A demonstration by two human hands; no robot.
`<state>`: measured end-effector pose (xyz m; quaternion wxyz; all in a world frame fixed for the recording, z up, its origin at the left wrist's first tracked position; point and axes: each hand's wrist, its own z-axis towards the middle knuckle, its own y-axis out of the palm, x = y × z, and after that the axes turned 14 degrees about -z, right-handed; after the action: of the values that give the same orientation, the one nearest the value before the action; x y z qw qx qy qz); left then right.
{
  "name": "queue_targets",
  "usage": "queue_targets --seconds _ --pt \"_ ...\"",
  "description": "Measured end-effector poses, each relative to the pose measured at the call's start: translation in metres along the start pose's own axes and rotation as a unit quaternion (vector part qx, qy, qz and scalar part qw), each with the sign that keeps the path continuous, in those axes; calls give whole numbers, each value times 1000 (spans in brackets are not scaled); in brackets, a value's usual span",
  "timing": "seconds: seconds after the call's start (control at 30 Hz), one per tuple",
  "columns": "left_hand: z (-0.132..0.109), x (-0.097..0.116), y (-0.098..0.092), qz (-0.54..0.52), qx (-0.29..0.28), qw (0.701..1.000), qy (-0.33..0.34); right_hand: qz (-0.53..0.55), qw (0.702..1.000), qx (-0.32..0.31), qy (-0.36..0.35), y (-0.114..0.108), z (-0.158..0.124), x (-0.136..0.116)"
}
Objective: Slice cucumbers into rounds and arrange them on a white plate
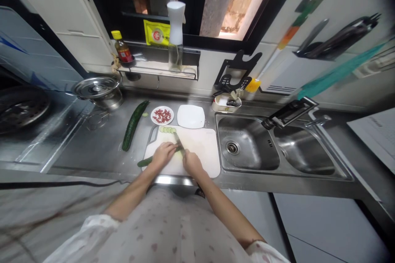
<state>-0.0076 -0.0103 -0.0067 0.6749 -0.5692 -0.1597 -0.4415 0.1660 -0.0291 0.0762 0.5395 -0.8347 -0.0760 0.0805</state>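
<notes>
My left hand (164,154) is closed over a cucumber (145,162) that lies across the white cutting board (203,148); its uncut end sticks out to the left of the wrist. In my right hand (192,163) is the handle of a kitchen knife (179,141), whose blade points away from me, close beside my left fingertips at the cut end. Several pale green cucumber slices (167,130) lie in a row at the far edge of the board. A second, whole cucumber (135,125) rests on the steel counter to the left.
Behind the board are a plate of chopped red pieces (162,115) and a white square plate (191,116). A lidded steel pot (101,92) stands at the back left. To the right is a double sink (249,144). A shelf (157,70) holds bottles.
</notes>
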Motion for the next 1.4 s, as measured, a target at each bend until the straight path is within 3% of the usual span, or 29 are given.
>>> queue_targets --seconds 0.53,0.97,1.4 --pt "1 2 -1 -9 0 1000 5 3 1000 16 -16 -3 14 -5" --pt "2 4 -2 -23 0 1000 -14 -15 999 -26 -21 8 -14 11" --pt "1 4 -1 -11 -6 1000 -5 5 999 -1 -32 -8 15 -2"
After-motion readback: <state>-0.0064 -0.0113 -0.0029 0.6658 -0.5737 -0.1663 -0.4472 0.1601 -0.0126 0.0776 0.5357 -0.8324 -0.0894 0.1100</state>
